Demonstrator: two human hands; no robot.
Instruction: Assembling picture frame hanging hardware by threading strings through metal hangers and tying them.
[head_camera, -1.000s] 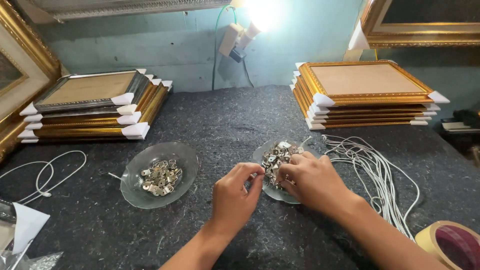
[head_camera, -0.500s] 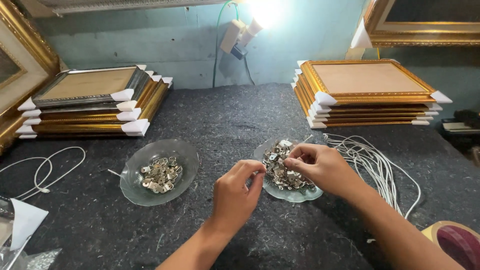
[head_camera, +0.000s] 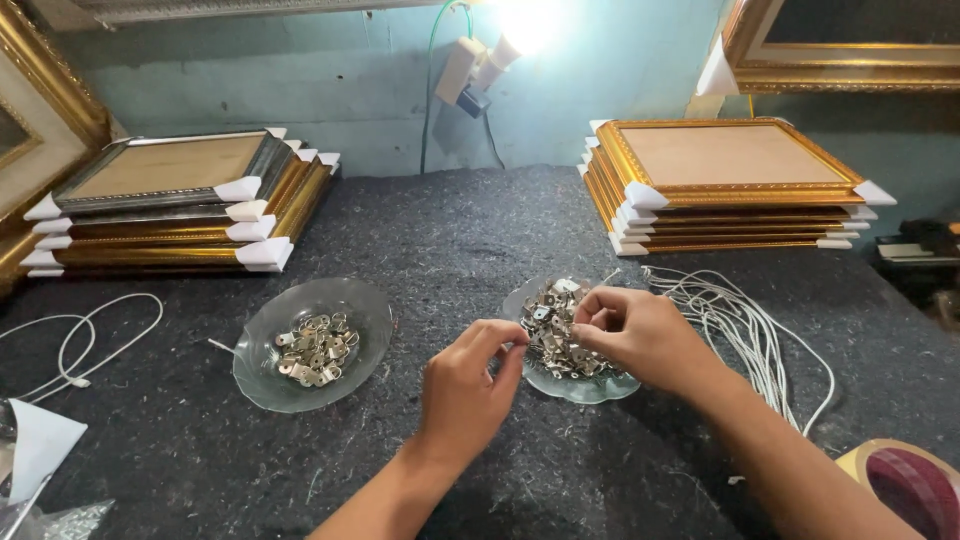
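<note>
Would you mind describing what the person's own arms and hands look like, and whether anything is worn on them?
Both forearms are bare as far as the picture shows: no sleeves reach into view. The left hand and the right hand are ungloved, and no ring, watch, bracelet or bandage shows on either. The nails look short and unpainted. Whatever is worn above the forearms lies outside the picture.

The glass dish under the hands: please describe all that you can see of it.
The glass dish is shallow, clear and wavy-rimmed, and sits flat on the dark felt table. It holds a heap of small silver metal hangers. The right hand covers its right side, fingers in the heap; the left hand is at its left rim. White cords lie just to its right.
</note>
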